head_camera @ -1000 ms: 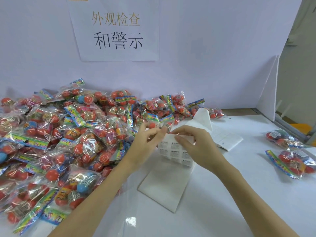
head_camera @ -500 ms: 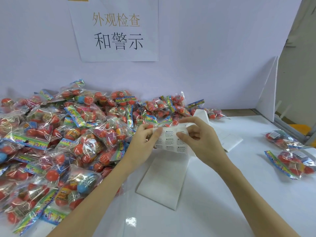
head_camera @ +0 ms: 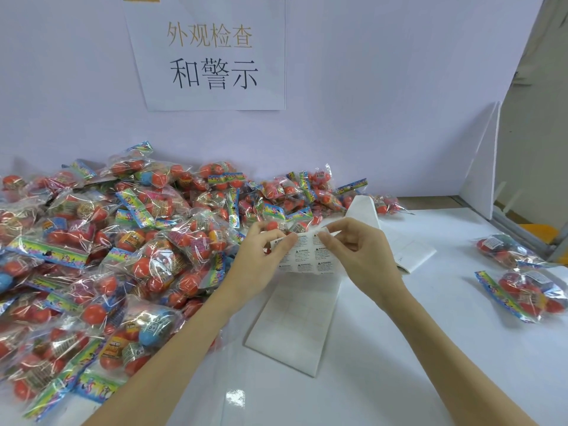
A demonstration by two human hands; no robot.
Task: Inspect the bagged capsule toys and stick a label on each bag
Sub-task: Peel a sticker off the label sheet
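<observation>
A big heap of bagged capsule toys [head_camera: 123,241], clear bags with red and blue capsules, covers the left half of the white table [head_camera: 399,348]. A long white strip of warning labels [head_camera: 307,256] runs from behind my hands down onto the table. My left hand [head_camera: 258,259] pinches the strip's left edge and holds it up. My right hand [head_camera: 359,256] pinches a label at the strip's upper right corner with thumb and forefinger. Two bags [head_camera: 522,272] lie apart at the right edge of the table.
A white wall with a paper sign [head_camera: 212,53] stands right behind the heap. A white partition [head_camera: 482,167] closes the right rear corner. The peeled part of the backing strip [head_camera: 295,330] lies on the table in front of my arms.
Both hands have lifted the label strip higher and a little away from me. My right fingers have shifted to the strip's top corner.
</observation>
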